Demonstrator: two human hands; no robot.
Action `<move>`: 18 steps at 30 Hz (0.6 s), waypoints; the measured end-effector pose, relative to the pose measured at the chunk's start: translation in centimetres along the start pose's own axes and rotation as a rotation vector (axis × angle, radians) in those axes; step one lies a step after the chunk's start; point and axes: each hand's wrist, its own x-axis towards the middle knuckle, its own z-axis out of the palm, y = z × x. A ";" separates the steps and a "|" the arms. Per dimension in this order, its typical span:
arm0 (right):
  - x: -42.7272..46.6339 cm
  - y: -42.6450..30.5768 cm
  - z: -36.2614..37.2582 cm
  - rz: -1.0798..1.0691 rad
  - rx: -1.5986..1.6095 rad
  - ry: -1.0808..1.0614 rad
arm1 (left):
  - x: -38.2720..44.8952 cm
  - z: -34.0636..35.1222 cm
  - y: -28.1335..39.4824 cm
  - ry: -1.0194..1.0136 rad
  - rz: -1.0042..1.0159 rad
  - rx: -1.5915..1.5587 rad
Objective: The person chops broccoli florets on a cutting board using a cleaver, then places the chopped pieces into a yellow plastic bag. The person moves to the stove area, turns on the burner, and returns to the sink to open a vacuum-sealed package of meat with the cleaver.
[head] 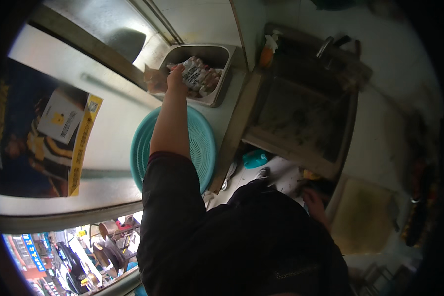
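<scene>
My left hand (175, 76) reaches over the near-left rim of a rectangular stainless steel pan (227, 55). Its fingers are closed on the edge of a printed clear plastic bag (194, 74), which lies on pale, pinkish food pieces (212, 79) in the pan. What exactly these pieces are is not clear. Under my left forearm sits a round turquoise plastic colander basket (201, 148), partly hidden by the arm. Low at my right side is my right hand (313, 202), dim and blurred, close to the sink's front; its fingers cannot be made out well.
Right of the counter is a dark sink (299, 114) with a metal faucet (324, 47) and an orange spray bottle (268, 51). A worn cutting board (362, 218) lies nearer on the right. A teal plastic jug (255, 159) stands on the floor. A poster (41, 137) covers the left panel.
</scene>
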 end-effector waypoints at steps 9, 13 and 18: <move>0.3 -0.7 -0.4 0.168 0.062 0.186 | 8.0 2.6 -2.8 0.522 -0.176 0.801; 2.4 -1.9 -0.4 0.140 0.033 0.162 | 10.4 -1.4 -3.1 0.466 -0.170 0.852; 3.5 0.9 -1.0 0.122 -0.023 0.165 | 7.8 2.4 -3.1 0.310 -0.115 0.682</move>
